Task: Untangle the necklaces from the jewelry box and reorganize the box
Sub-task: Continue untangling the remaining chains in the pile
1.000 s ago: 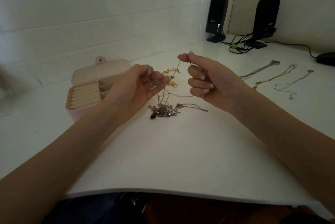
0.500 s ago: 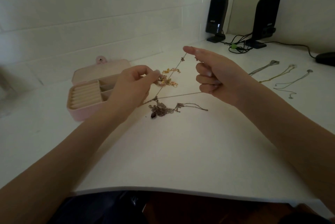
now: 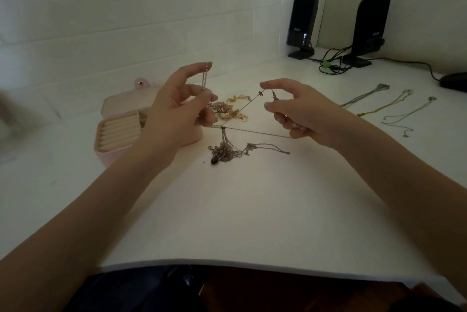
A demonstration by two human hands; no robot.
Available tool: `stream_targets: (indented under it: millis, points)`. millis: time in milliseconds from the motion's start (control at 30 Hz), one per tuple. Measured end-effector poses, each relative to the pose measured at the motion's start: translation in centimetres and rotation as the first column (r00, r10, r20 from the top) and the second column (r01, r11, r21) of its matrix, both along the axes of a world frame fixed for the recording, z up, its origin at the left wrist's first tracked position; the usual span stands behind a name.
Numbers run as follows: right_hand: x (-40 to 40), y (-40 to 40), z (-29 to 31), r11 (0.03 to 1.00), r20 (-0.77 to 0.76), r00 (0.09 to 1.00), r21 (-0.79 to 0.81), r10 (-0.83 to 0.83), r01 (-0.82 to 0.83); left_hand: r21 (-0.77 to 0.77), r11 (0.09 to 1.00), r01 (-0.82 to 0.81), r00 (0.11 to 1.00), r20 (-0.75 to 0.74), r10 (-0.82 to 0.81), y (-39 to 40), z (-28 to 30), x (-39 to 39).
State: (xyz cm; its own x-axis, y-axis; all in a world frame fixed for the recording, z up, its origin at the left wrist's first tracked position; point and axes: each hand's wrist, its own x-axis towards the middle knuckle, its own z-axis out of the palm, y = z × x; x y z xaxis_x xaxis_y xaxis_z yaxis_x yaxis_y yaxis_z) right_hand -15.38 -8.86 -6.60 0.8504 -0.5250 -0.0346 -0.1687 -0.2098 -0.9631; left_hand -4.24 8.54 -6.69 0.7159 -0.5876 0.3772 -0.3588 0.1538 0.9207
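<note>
1. Table point(image 3: 252, 210) carries the open pink box point(image 3: 118, 132) at left
2. Left hand point(image 3: 174, 114) pinches a chain point(image 3: 252, 131)
3. Right hand point(image 3: 298, 109) grips its other end, stretched above the tangle point(image 3: 227, 152)
4. Three necklaces point(image 3: 384, 104) lie apart at right

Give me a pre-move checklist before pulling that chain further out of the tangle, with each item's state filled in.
1. Left hand pinches a chain end: ok.
2. Right hand pinches the thin chain stretched between the hands: ok.
3. Chain free of the silver tangle: not ok, strands hang from it into the pile.
4. Where the knot sits: cannot tell, too fine.
5. Sorted necklaces at right lie apart from the work: ok.
6. Jewelry box open: ok.
</note>
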Motion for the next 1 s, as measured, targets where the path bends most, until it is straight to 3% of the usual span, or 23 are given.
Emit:
stream_targets:
  millis: [67, 200, 300, 400, 567, 667, 1000]
  points:
    - [0.0, 0.1, 0.1, 1.0, 0.036, 0.999, -0.003, -0.009, 0.009, 0.027, 1.0, -0.006, 0.997, 0.076, 0.004, -0.1, -0.3, -0.1]
    - [-0.2, 0.1, 0.5, 0.998, 0.161, 0.986, 0.055, -0.038, 0.029, 0.025, 0.999, 0.037, 0.995, 0.087, -0.039, 0.0, -0.5, -0.2]
    - [-0.4, 0.4, 1.1, 0.984, 0.315, 0.947, 0.144, 0.056, -0.106, 0.122, 0.989, 0.079, 0.983, 0.158, -0.098, 0.0, -0.8, 0.1]
    - [-0.7, 1.0, 1.5, 0.967, 0.399, 0.899, 0.097, 0.179, -0.235, 0.23, 0.973, 0.009, 0.953, 0.294, -0.078, -0.2, -1.3, 0.0]
    - [-1.0, 1.5, 1.8, 0.95, 0.448, 0.866, 0.098, 0.224, -0.297, 0.154, 0.982, -0.111, 0.928, 0.369, 0.047, -0.2, -1.3, -0.3]
    - [-1.0, 1.2, 1.9, 0.949, 0.47, 0.863, 0.142, 0.187, -0.283, 0.129, 0.987, -0.098, 0.945, 0.323, 0.052, -0.2, -1.3, -0.1]
    - [-1.1, 0.0, 2.3, 0.923, 0.527, 0.848, 0.297, 0.054, -0.243, 0.185, 0.962, -0.198, 0.928, 0.351, 0.124, -0.2, -1.5, 0.2]
